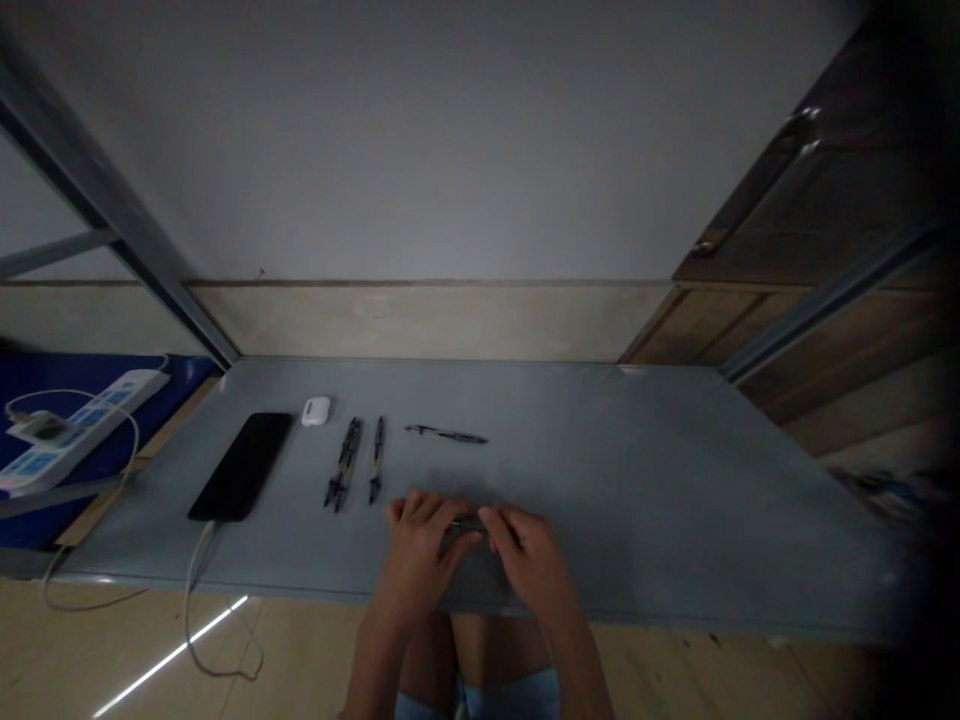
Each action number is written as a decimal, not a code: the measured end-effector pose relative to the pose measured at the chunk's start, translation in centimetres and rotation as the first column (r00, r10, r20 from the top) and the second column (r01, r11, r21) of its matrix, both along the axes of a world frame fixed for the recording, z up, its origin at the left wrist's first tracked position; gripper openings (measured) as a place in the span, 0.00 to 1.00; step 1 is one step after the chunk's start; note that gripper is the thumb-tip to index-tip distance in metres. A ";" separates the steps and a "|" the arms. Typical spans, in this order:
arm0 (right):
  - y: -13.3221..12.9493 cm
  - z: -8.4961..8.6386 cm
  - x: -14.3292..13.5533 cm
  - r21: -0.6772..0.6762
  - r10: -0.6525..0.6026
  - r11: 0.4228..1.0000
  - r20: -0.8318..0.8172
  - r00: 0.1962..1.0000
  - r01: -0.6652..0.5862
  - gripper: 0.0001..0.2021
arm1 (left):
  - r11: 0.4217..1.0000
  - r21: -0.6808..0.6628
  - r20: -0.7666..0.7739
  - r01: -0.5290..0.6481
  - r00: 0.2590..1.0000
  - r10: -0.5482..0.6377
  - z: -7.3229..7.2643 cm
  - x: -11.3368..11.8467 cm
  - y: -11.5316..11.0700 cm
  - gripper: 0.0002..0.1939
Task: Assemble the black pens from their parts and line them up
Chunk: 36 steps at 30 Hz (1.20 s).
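Near the table's front edge, my left hand (422,550) and my right hand (525,555) are close together, both closed on a dark pen (469,524). Only its middle shows between the fingertips; the ends are hidden by my hands. Just beyond them a black pen (447,434) lies crosswise on the grey table. To its left a single pen (376,460) points away from me, and beside that lies a small bundle of pens (343,466), close together.
A black phone (244,467) with a white cable (193,580) lies at the left, near a white earbud case (316,410). A power strip (82,430) rests on a blue surface farther left. A metal post (172,290) rises at the table's back left corner.
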State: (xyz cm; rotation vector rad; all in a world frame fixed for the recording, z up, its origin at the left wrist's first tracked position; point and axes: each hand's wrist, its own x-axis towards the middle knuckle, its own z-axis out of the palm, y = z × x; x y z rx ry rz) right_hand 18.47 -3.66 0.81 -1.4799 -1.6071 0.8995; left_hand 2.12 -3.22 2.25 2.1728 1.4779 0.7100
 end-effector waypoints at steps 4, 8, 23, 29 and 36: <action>0.0 0.0 0.2 -0.016 0.080 0.997 -0.023 0.997 -0.080 0.14 | 1.000 0.010 -0.003 -0.001 1.000 0.001 0.1 0.1 0.0 0.07; 0.1 0.0 0.1 0.010 0.012 1.000 0.038 0.999 -0.013 0.20 | 1.000 0.029 -0.039 0.006 0.999 -0.005 0.3 0.3 -0.1 0.05; 0.4 -0.1 0.5 0.048 -0.054 0.997 -0.095 0.994 0.059 0.08 | 0.841 -0.474 0.744 -0.261 0.392 0.541 -0.5 -0.8 0.9 0.22; 0.7 -0.4 -0.8 0.099 -0.089 0.990 -0.091 0.992 0.098 0.07 | 0.766 -0.635 0.771 -0.106 -0.028 0.636 -0.2 0.4 1.1 0.22; 0.6 -0.3 -1.7 0.112 -0.111 0.986 -0.083 0.990 0.120 0.09 | 0.816 -0.576 0.811 -0.058 -0.164 0.561 -0.4 0.9 1.2 0.17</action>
